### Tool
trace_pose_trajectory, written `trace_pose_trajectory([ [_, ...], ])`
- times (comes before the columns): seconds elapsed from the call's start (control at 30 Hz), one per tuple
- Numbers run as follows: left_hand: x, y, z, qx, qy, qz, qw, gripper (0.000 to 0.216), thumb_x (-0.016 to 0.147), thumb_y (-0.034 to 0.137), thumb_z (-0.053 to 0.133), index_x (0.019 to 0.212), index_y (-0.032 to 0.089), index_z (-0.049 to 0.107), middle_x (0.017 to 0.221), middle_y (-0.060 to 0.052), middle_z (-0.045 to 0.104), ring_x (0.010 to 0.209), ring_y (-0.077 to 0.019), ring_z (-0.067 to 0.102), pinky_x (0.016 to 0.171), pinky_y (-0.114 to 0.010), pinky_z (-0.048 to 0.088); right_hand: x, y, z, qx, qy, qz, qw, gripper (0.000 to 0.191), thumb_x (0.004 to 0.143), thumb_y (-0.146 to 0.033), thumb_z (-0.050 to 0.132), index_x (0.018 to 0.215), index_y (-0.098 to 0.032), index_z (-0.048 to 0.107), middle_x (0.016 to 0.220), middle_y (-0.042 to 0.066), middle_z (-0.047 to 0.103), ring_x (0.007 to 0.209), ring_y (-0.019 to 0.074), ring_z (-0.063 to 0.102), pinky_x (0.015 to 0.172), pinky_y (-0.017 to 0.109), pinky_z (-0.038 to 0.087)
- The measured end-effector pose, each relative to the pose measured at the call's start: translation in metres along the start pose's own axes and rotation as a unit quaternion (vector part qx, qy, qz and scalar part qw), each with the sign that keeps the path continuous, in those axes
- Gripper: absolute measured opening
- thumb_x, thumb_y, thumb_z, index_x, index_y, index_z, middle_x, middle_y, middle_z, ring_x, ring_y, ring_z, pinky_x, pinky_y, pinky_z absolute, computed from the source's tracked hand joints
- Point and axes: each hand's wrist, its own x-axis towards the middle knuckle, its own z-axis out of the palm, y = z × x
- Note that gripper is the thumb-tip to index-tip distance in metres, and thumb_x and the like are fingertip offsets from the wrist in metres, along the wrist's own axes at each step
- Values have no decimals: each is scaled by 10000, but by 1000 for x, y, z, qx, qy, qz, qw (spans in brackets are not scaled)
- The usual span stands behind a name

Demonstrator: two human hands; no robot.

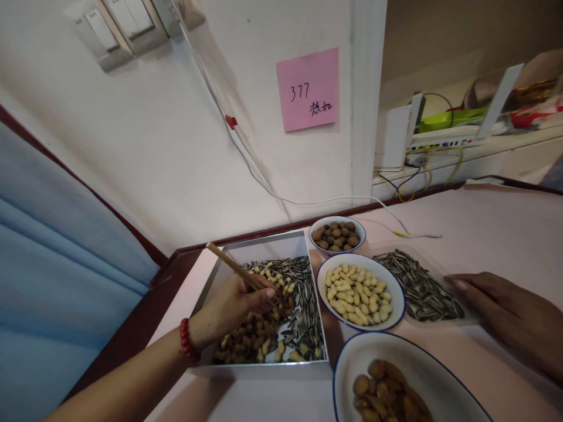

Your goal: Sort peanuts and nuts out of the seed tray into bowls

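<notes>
pinched between thumb and fingers of my left hand [235, 305] is a pair of wooden chopsticks [240, 271], tips down among the mixed nuts and seeds in the square metal tray [264, 243]; whether the tips grip a nut i cannot tell, since my fingers cover them. a red bead bracelet [188, 341] sits on that wrist. taking the tray as the landmark: it holds striped sunflower seeds, pale peanuts and brown nuts all jumbled, with the brown ones piled at the near edge under my hand. nearest to me, right of the tray's near corner, is a blue-rimmed white plate of almonds [387, 387], partly cut off by the frame. just right of the tray's middle stands a blue-rimmed bowl of peanuts [359, 291], almost touching the tray's wall. further right of that lies a clear tray of sunflower seeds [416, 284], and my right hand [501, 310] rests flat on the table, fingers loosely spread and holding nothing, fingertips at that seed tray's right edge. beyond the tray's far right corner is a small bowl of hazelnuts [338, 234]. behind it a white cable [308, 202] runs along the wall, and above that hangs a pink sticky note [308, 89].
</notes>
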Motion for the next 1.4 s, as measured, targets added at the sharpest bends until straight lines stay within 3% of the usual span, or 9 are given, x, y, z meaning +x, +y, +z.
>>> trace_pose_trajectory([
  [0.47, -10, 13, -10, -32, 15, -19, 999, 391, 780, 473, 777, 899, 111, 691, 828, -102, 756, 783, -230, 737, 738, -340, 601, -2, 2, -1, -4, -5, 2, 1000, 617, 829, -717, 345, 973, -256, 729, 1106, 84, 738, 1052, 310, 674, 994, 512, 506],
  [0.67, -28, 39, -24, -85, 54, 36, 994, 306, 793, 426, 790, 934, 157, 762, 918, -82, 787, 803, -220, 748, 770, -317, 621, -2, 1, 0, -2, 0, -9, 1000, 562, 853, -683, 368, 951, -254, 717, 1077, 87, 741, 1036, 301, 673, 969, 487, 516],
  [0.77, -41, 56, -11, -118, 42, 79, 989, 258, 769, 405, 809, 906, 187, 784, 926, -69, 791, 784, -234, 754, 753, -330, 630, -1, 2, 0, -5, 5, -10, 1000, 549, 855, -675, 379, 949, -256, 720, 1079, 85, 740, 1031, 307, 674, 975, 502, 512],
  [0.93, -60, 73, 24, -101, -68, 76, 990, 187, 780, 386, 776, 877, 228, 803, 773, -56, 785, 735, -239, 738, 666, -324, 611, -2, 3, -1, -4, 5, -7, 1000, 571, 847, -677, 371, 979, -252, 727, 1087, 90, 742, 1038, 309, 678, 970, 510, 520],
  [1.0, -62, 73, 25, -88, -72, 74, 991, 187, 792, 387, 763, 888, 232, 806, 761, -54, 782, 730, -236, 733, 656, -320, 605, -1, 3, -1, -3, 2, -8, 1000, 579, 842, -688, 368, 977, -251, 723, 1088, 89, 741, 1044, 306, 676, 980, 509, 516],
  [1.2, -42, 58, -7, -63, 22, 97, 993, 260, 804, 416, 769, 941, 196, 786, 934, -73, 790, 871, -250, 743, 799, -358, 619, -1, 3, 1, 1, -4, -5, 1000, 576, 836, -704, 372, 955, -258, 717, 1078, 81, 739, 1037, 303, 672, 995, 508, 506],
  [1.4, -10, 39, -9, 15, -23, 53, 998, 365, 761, 447, 777, 960, 141, 762, 912, -103, 774, 878, -255, 718, 804, -378, 592, -1, 1, -1, -1, -6, 6, 1000, 590, 832, -707, 364, 974, -262, 725, 1091, 78, 739, 1045, 309, 674, 1005, 518, 497],
])
